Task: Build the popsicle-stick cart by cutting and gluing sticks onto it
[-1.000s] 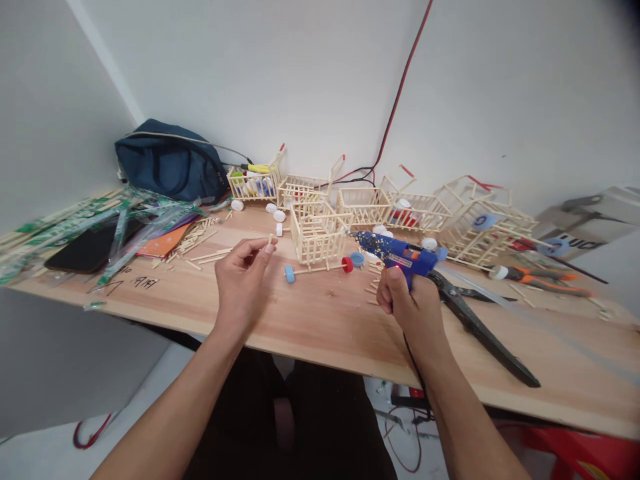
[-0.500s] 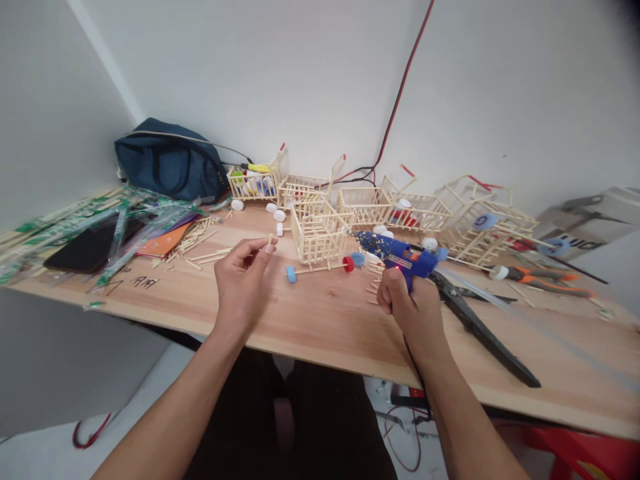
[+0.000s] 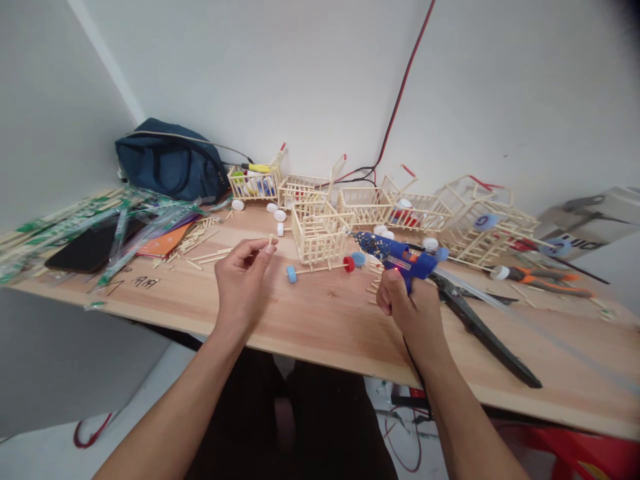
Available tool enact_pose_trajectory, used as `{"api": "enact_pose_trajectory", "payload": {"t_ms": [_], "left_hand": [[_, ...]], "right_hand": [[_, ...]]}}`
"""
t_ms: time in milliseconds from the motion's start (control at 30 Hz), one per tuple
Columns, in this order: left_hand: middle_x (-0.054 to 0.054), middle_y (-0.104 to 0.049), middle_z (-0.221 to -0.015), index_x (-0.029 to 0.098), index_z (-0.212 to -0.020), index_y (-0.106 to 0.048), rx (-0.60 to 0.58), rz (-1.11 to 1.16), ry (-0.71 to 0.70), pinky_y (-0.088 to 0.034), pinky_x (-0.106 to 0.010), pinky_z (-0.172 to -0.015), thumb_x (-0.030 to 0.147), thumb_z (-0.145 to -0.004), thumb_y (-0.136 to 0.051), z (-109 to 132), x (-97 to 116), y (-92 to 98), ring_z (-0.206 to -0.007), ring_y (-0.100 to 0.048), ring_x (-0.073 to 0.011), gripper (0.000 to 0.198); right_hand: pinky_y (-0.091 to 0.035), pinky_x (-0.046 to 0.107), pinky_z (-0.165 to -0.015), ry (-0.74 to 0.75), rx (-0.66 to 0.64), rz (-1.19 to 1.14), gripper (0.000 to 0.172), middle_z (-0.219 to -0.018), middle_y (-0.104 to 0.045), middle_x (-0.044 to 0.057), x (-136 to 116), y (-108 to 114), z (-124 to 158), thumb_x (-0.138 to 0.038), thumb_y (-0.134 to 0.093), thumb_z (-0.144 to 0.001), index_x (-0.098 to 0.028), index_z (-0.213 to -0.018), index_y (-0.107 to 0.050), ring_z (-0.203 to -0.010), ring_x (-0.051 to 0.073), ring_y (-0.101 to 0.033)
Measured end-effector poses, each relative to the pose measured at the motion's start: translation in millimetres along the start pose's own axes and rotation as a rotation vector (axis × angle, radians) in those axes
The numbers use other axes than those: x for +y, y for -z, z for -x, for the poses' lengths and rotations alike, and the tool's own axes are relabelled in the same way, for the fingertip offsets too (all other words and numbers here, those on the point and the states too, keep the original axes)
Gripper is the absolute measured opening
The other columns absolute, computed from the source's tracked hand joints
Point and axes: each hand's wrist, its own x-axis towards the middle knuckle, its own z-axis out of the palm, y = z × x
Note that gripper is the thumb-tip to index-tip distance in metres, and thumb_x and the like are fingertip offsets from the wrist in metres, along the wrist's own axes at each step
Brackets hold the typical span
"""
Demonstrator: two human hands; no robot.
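Observation:
Between thumb and forefinger, my left hand (image 3: 243, 273) pinches a short piece of wooden stick (image 3: 271, 239). My right hand (image 3: 413, 300) is wrapped round the handle of a blue hot glue gun (image 3: 400, 255), whose crusted nozzle points left. A small cart of wooden sticks (image 3: 323, 237) stands between the two hands, close to the nozzle; whether they touch I cannot tell. In front of the cart lies a stick axle (image 3: 320, 268) with a blue cap (image 3: 291, 274) at its left end and a red cap (image 3: 349, 264) at its right.
More stick carts (image 3: 365, 203) line the wall. Black-handled shears (image 3: 490, 340) and orange-handled pliers (image 3: 550, 280) lie at right. A dark blue bag (image 3: 170, 163), a phone (image 3: 83, 250), wrapped sticks (image 3: 45, 220) and an orange sheet (image 3: 163, 243) are at left.

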Motion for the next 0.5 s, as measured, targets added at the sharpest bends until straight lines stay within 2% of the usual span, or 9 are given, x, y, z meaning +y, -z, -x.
{"api": "enact_pose_trajectory", "payload": {"t_ms": [500], "left_hand": [[-0.004,-0.076,-0.096,0.021,-0.090,-0.077,0.007,-0.010,-0.004,-0.048,-0.029,-0.075,0.035,-0.081,-0.072,0.1,1.0,0.5,-0.083,-0.066,-0.0179,0.018]], "right_hand": [[-0.032,0.027,-0.048,0.001,-0.015,-0.029,0.057,-0.045,-0.045,-0.002,-2.8,-4.3,1.1,-0.063,-0.042,-0.095,-0.023,-0.055,-0.042,-0.043,0.012,-0.044]]}}
